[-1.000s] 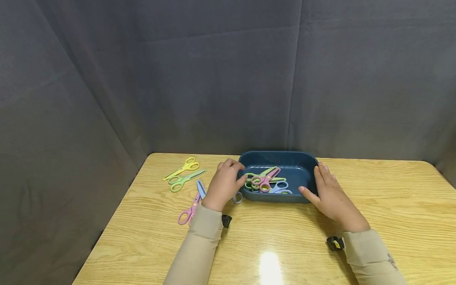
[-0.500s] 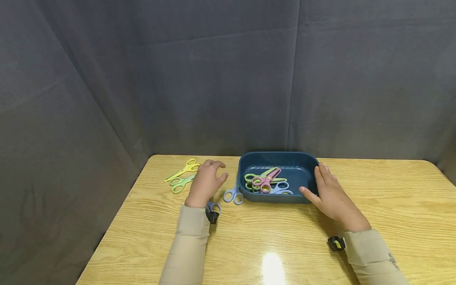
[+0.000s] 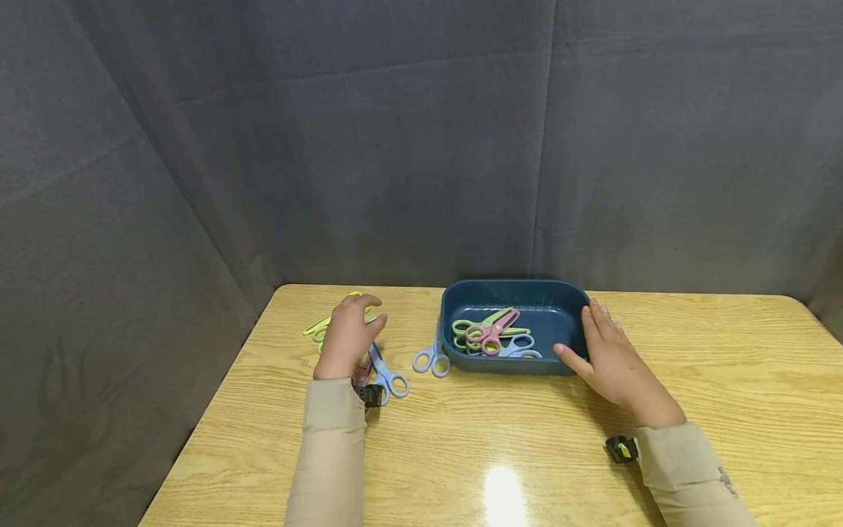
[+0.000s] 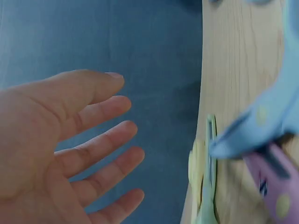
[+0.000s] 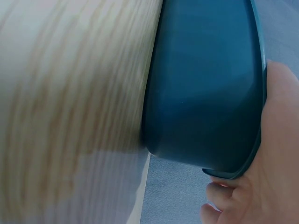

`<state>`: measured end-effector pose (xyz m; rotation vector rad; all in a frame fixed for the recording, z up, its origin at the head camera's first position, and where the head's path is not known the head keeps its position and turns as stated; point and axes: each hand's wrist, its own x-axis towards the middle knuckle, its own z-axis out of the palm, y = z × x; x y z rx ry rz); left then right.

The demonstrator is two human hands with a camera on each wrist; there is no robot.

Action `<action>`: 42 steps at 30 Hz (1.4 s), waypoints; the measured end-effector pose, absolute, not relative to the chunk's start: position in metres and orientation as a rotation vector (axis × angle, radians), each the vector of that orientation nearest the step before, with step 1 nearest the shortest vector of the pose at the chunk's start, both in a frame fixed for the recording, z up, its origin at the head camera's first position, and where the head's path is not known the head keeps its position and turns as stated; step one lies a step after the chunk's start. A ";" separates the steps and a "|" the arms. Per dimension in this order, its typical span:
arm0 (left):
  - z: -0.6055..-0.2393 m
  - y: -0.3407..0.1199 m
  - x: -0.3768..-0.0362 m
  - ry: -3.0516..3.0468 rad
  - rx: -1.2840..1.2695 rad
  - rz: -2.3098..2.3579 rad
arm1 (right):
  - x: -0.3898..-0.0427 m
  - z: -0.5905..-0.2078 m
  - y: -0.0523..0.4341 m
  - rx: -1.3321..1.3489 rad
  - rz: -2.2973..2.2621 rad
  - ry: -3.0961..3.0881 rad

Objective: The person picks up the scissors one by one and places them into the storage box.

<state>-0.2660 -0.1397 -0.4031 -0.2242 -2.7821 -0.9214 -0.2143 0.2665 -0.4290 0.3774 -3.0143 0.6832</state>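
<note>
Left hand hovers over scissors; right hand touches bin.

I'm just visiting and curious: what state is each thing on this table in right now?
Left hand: open, fingers spread above the loose scissors.
Right hand: open, resting against the tub's end.
Blue tub: upright, holding several scissors.
Pink scissors in tub: closed, lying atop the pile.
Blue scissors: lying on the table.

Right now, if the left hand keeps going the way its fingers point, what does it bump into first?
Probably the yellow scissors. The left hand hovers open with its fingers pointing toward the table's far left corner, and those scissors, with green scissors beside them, lie just past its fingertips. How high the hand hangs is unclear.
</note>
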 end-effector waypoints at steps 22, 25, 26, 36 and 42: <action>-0.423 -0.181 -0.264 -2.933 0.005 -0.848 | -0.216 -0.427 0.265 0.360 0.688 -3.021; -0.425 -0.184 -0.264 -2.977 -0.001 -0.831 | -0.215 -0.427 0.265 0.361 0.689 -3.017; -0.425 -0.185 -0.264 -2.993 0.001 -0.829 | -0.215 -0.428 0.265 0.362 0.691 -3.015; -0.429 -0.188 -0.266 -3.098 0.056 -0.779 | -0.214 -0.429 0.265 0.376 0.697 -3.007; -0.428 -0.187 -0.266 -3.096 0.090 -0.765 | -0.215 -0.428 0.266 0.368 0.693 -3.009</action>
